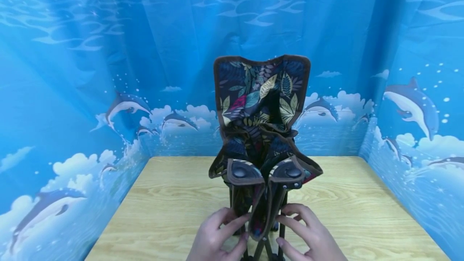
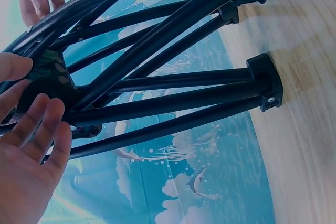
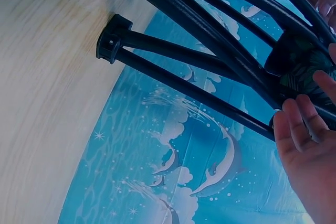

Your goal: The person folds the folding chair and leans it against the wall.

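Note:
A half-folded folding chair (image 1: 261,88) with dark leaf-print fabric stands upright on the table in the head view. Its seat cloth hangs gathered between black tube legs. At the chair's near left side, my left hand (image 1: 219,237) has its fingers and thumb bent around a tube beside the cloth. The right hand (image 1: 308,235) holds the matching place on the right. In the left wrist view, the left hand's fingers (image 2: 39,129) lie against the frame (image 2: 173,98) and cloth. The right wrist view shows the right fingers (image 3: 299,121) at the tubes, partly cut off by the frame edge.
The chair's black plastic feet (image 3: 113,38) rest on a light wood-grain table (image 1: 166,196). A blue curtain (image 1: 174,51) printed with dolphins and clouds surrounds the table at the back and both sides.

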Available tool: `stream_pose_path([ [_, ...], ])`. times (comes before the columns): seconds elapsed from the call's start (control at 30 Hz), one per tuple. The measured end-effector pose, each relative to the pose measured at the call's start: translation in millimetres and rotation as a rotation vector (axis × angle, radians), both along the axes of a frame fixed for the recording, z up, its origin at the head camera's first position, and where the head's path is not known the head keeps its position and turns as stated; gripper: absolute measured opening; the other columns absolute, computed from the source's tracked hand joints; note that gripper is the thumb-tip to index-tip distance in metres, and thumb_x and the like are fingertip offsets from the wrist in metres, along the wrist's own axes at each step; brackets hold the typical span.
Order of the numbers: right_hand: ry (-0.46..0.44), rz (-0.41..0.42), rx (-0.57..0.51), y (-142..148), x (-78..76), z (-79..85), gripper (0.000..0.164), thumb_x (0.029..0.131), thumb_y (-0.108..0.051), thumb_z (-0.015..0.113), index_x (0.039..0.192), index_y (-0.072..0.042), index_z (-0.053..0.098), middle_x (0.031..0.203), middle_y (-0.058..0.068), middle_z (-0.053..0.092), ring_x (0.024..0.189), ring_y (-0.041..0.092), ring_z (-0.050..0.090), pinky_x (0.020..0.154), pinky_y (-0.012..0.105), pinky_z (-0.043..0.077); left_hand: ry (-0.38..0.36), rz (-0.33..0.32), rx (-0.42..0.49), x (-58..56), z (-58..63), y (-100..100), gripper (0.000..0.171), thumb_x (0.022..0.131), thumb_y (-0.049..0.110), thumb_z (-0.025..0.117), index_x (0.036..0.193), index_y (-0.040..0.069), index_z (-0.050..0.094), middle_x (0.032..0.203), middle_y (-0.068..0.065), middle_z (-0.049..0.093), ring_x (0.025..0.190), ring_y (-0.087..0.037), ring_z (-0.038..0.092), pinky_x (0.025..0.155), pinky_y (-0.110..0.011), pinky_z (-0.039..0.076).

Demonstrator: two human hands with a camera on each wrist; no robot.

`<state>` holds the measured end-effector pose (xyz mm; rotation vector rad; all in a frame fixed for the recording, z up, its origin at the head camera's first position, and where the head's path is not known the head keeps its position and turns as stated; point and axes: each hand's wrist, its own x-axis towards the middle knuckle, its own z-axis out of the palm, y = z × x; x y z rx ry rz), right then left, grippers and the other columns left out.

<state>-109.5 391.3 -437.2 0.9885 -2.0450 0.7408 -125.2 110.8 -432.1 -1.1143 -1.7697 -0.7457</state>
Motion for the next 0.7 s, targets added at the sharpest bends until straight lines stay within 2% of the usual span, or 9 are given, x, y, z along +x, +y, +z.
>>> stream_pose_path([
  [0.17, -0.001, -0.007, 0.020, 0.4, -0.2, -2.4, 0.039, 0.089, -0.029, 0.085, 0.126, -0.026, 0.073, 0.127, 0.000, 0.063, 0.114, 0.011, 0.060, 0.085, 0.015, 0.050, 0.024, -0.023, -0.018, -3.1, -1.1, 0.1, 0.029, 0.104, 0.024, 0.061, 0.126, 0.010, 0.076, 0.091, 0.004, 0.063, 0.074, -0.002, 0.058, 0.071, -0.008, 0.046],
  [0.3, -0.006, -0.011, 0.025, 1.1, -0.1, -4.6, 0.041, 0.087, -0.029, 0.087, 0.126, -0.027, 0.073, 0.126, 0.000, 0.063, 0.113, 0.011, 0.060, 0.084, 0.015, 0.050, -0.005, -0.044, -0.028, -3.2, -2.7, 0.1, 0.029, 0.105, 0.024, 0.061, 0.126, 0.011, 0.076, 0.091, 0.005, 0.062, 0.073, -0.001, 0.057, 0.072, -0.006, 0.044],
  [0.47, -0.012, -0.014, 0.027, 1.3, 0.6, -5.4, 0.041, 0.087, -0.029, 0.087, 0.125, -0.027, 0.073, 0.125, 0.000, 0.064, 0.112, 0.010, 0.059, 0.084, 0.014, 0.049, -0.050, -0.084, -0.042, -2.8, -5.5, -0.8, 0.028, 0.101, 0.020, 0.068, 0.127, 0.012, 0.077, 0.094, 0.004, 0.064, 0.076, 0.000, 0.059, 0.074, -0.005, 0.047],
  [0.7, -0.126, -0.049, 0.046, 2.6, 5.6, -5.3, 0.052, 0.080, -0.020, 0.092, 0.127, -0.030, 0.071, 0.124, -0.004, 0.063, 0.110, 0.008, 0.059, 0.080, 0.018, 0.051, -0.070, -0.100, -0.078, -3.4, -9.0, -1.0, 0.028, 0.096, 0.018, 0.074, 0.123, 0.014, 0.077, 0.097, 0.004, 0.067, 0.081, -0.001, 0.063, 0.077, -0.008, 0.051],
])
